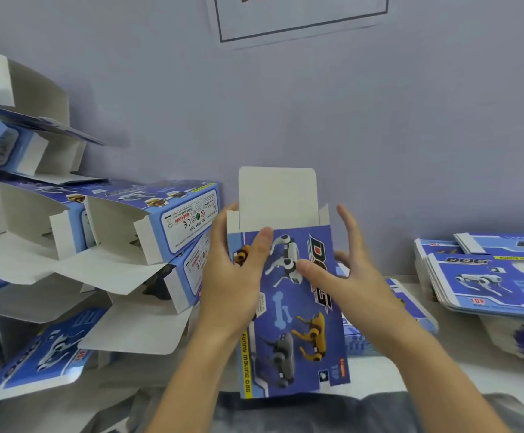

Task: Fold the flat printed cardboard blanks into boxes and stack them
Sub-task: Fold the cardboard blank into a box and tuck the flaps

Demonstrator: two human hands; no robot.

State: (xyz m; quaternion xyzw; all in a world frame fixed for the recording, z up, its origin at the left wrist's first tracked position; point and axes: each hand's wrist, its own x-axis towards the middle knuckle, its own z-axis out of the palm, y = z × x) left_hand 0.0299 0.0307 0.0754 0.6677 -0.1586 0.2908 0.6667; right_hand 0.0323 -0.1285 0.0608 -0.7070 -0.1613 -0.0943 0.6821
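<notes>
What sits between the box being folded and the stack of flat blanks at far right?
In the head view, a few loose flat blanks lie on the table between the held box and the stack of blanks.

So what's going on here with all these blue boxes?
A person is folding printed cardboard into toy boxes. The left hand grips the blue dog box by its left edge, thumb on the front. The right hand is spread open at its right side. Its white top flap stands open. Folded boxes pile up left; flat blanks wait right.

Folded boxes [104, 245] crowd left, flat blanks [489, 276] block right — wall [285, 120] ahead, open above
</notes>
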